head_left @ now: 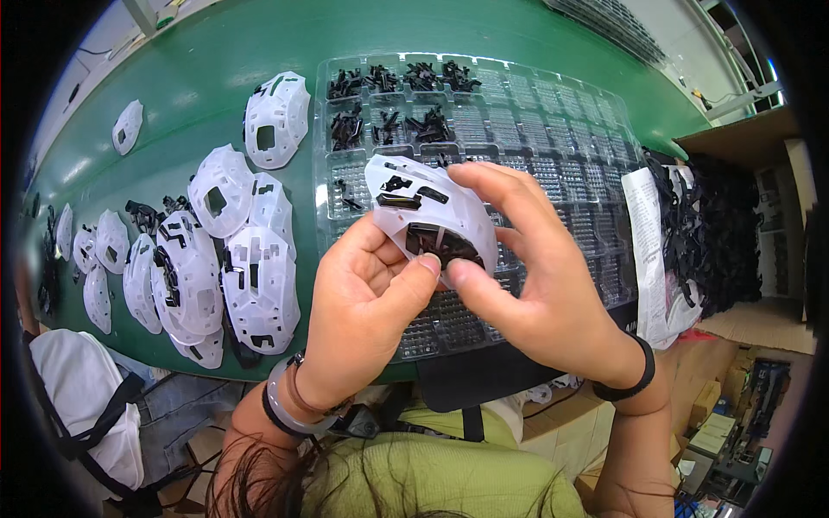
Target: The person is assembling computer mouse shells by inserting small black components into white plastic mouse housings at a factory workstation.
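A curved, translucent white plastic shell [462, 209] is held up over the tray, tilted, between both hands. Black plastic pieces [401, 202] sit in slots on its upper face, and dark material shows through its large opening near my thumbs. My left hand [358, 281] grips the shell's left and lower side, its fingers underneath. My right hand [535, 268] has its index finger on the top edge and its thumb at the lower rim by the left thumb. Whether a small part sits between the thumbs cannot be made out.
Behind the shell lies a clear compartment tray [544, 95], some cells holding small black parts [423, 76]. More white shells [262, 289] lie in a cluster on the green table [363, 30] at left. At right stands a cardboard box [781, 147] beside a heap of black straps [730, 224].
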The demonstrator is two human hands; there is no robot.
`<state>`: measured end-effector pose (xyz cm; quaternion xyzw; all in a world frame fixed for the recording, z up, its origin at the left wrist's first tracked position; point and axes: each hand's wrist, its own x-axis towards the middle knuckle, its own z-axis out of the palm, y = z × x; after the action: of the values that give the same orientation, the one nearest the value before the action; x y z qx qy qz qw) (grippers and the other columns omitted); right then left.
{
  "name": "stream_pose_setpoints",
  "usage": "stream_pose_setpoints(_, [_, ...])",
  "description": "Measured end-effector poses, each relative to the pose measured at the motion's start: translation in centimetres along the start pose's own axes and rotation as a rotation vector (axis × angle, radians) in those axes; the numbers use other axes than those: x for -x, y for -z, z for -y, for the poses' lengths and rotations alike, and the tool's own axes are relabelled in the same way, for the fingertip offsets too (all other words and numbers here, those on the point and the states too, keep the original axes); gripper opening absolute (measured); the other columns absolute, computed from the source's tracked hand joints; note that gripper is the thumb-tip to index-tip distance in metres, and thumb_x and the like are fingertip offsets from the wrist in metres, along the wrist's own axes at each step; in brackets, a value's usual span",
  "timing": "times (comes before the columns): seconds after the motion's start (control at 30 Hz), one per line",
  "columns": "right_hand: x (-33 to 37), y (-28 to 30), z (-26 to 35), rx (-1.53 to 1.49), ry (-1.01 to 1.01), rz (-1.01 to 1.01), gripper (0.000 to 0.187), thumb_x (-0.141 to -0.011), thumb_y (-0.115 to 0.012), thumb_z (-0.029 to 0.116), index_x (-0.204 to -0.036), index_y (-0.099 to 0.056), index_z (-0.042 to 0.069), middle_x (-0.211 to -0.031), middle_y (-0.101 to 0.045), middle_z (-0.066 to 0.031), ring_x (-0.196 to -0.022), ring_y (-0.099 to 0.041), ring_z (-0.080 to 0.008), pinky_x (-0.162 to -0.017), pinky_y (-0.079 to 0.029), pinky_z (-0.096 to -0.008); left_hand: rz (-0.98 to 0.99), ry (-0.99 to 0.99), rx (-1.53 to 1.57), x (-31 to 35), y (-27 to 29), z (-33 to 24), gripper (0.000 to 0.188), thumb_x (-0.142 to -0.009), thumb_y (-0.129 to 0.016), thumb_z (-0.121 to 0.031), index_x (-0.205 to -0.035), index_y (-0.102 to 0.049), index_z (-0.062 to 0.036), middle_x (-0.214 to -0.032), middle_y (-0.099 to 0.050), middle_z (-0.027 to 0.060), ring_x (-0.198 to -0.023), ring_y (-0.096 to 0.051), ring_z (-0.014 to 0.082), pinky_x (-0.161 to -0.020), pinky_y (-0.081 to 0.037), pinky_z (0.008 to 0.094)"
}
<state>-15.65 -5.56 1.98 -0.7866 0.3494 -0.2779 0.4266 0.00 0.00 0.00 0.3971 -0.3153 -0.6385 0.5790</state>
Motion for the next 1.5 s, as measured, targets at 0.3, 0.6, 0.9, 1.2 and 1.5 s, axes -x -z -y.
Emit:
stream_pose_setpoints(0.3, [-0.3, -0.7, 0.6, 0.107, 0.048, 0.008, 0.062, -0.067, -0.06, 0.007, -0.121, -0.032, -0.005, -0.112, -0.041, -0.0234, -0.102, -0.046, -0.0371, -0.087, -0.04, -0.0379, 0.109, 0.07, -0.1, 0.0, 0.5, -0.2, 0.031, -0.083, -0.046, 0.003, -0.114, -0.044, 0.0049, -0.103, -0.055, 0.0094, -0.093, -0.055, 0.0126, -0.081, -0.044, 0.0254])
stream_pose_setpoints(0.6, [2.8, 0.9, 0.9, 0.211, 0.106, 0.136, 0.056, -0.075, -0.065, 0.015, -0.121, -0.037, -0.002, -0.119, -0.039, -0.0217, -0.11, -0.043, -0.0346, -0.09, -0.038, -0.0371, -0.01, -0.101, -0.065, 3.3, 1.7, -2.5, 0.044, -0.084, -0.038, 0.006, -0.127, -0.029, 0.007, -0.117, -0.047, 0.0128, -0.107, -0.047, 0.0166, -0.092, -0.037, 0.0298])
stream_pose_setpoints(0.9, [4.7, 1.4, 0.1, 0.303, 0.17, 0.203, 0.037, -0.074, -0.063, 0.008, -0.108, -0.05, 0.001, -0.11, -0.049, -0.0153, -0.102, -0.049, -0.0317, -0.088, -0.04, -0.0374, -0.805, -0.21, -0.975, 4.6, 16.9, -11.6, 0.031, -0.091, -0.037, -0.01, -0.117, -0.051, -0.0002, -0.109, -0.057, 0.0133, -0.094, -0.056, 0.0161, -0.084, -0.042, 0.0261])
stream_pose_setpoints(1.2, [-1.1, 1.6, -0.5, 0.475, 0.356, 0.037, 0.03, -0.076, -0.057, 0.005, -0.106, -0.052, 0.001, -0.107, -0.053, -0.0166, -0.098, -0.051, -0.0326, -0.085, -0.042, -0.0386, -0.893, -0.725, -1.305, 4.8, 8.4, -8.9, 0.028, -0.085, -0.046, -0.003, -0.111, -0.055, -0.0014, -0.105, -0.06, 0.0114, -0.094, -0.057, 0.0179, -0.077, -0.044, 0.0274])
stream_pose_setpoints(1.5, [-3.6, 1.2, -3.8, 0.479, 0.164, 0.109, 0.031, -0.075, -0.059, 0.003, -0.105, -0.054, 0.001, -0.097, -0.059, -0.0124, -0.084, -0.058, -0.0263, -0.072, -0.046, -0.0338, 0.105, -0.432, -1.188, 1.3, 0.8, 0.2, 0.024, -0.077, -0.06, -0.004, -0.1, -0.058, -0.0005, -0.088, -0.061, 0.0126, -0.075, -0.06, 0.0226, -0.067, -0.047, 0.0294])
